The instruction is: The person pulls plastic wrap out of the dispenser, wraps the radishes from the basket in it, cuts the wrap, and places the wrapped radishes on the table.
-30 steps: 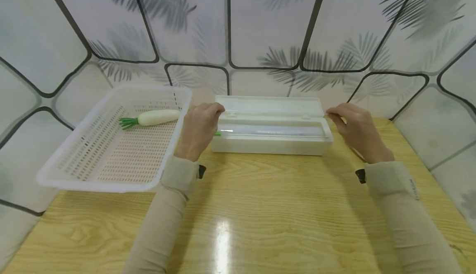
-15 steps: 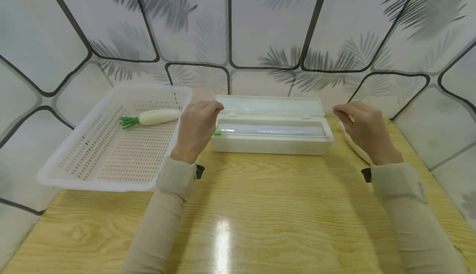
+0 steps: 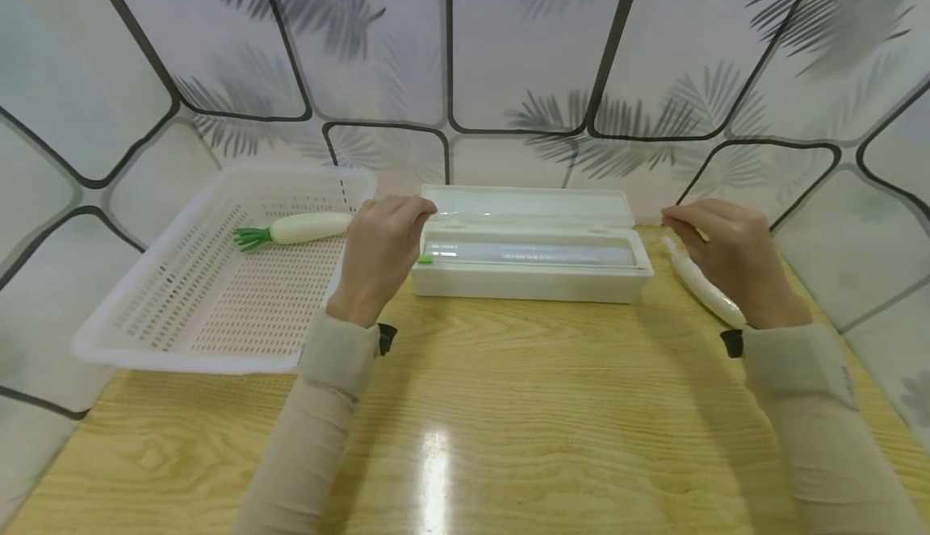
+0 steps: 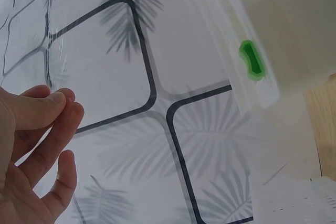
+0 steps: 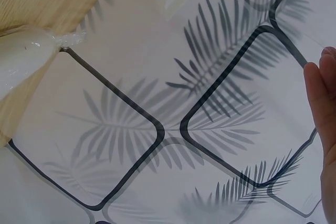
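Observation:
Clear plastic wrap (image 4: 56, 61) shows as shiny creases at the fingertips of my left hand (image 3: 385, 252), thumb and index finger pinching its edge. My right hand (image 3: 734, 257) pinches the film's other end, just right of the white wrap box (image 3: 523, 285). That box stands with its lid up and a roll of wrap (image 3: 559, 254) inside. A green slide cutter (image 4: 253, 61) sits at its left end. Below my right hand a film-wrapped white radish (image 3: 701, 285) lies on the table, partly hidden by the hand. In the right wrist view only the hand's edge shows.
A white perforated basket (image 3: 196, 361) stands on the left, its right rim behind my left hand. Inside lies a white radish (image 3: 305, 229) with green stalks. A patterned wall (image 3: 530, 51) rises behind the wooden table (image 3: 508, 406).
My right hand has moved right, away from the box, uncovering more of the wrapped radish. My left hand has shifted slightly left. Both keep pinching.

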Tool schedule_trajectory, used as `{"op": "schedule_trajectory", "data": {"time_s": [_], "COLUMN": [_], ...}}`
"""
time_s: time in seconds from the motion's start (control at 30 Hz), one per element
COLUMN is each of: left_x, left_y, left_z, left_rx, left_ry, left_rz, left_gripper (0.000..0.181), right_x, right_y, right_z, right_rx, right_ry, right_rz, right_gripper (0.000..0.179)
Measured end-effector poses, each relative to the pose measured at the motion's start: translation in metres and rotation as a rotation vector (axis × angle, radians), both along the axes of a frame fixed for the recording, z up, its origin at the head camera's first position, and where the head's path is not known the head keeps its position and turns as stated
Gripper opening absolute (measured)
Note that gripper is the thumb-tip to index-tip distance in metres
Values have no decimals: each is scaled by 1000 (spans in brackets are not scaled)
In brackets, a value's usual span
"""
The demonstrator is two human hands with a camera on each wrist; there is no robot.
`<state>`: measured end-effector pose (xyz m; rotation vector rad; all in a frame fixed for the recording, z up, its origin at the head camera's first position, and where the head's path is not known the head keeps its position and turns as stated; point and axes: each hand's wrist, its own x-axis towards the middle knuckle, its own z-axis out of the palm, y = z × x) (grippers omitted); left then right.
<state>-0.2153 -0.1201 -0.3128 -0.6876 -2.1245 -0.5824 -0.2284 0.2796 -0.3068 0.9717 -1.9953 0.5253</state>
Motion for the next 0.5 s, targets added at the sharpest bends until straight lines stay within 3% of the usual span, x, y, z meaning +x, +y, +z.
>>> {"op": "schedule_trajectory", "data": {"time_s": [0.07, 0.13, 0.3, 0.5], "left_x": [2, 4, 7, 9], "left_y": [0, 0, 0, -1], "left_z": [2, 4, 7, 11], "left_rx": [2, 3, 6, 7], "left_ry": [4, 8, 31, 62], "left_rz": [-3, -3, -8, -15], "left_gripper": [5, 5, 5, 5], "right_x": [1, 2, 3, 8], "right_y": [0, 1, 1, 2], "right_z": [1, 3, 7, 12], "right_rx": [-1, -4, -17, -5], "right_ry": [-1, 4, 20, 25], "right_rz": [3, 12, 30, -5], "right_gripper": [24, 3, 48, 45]}}
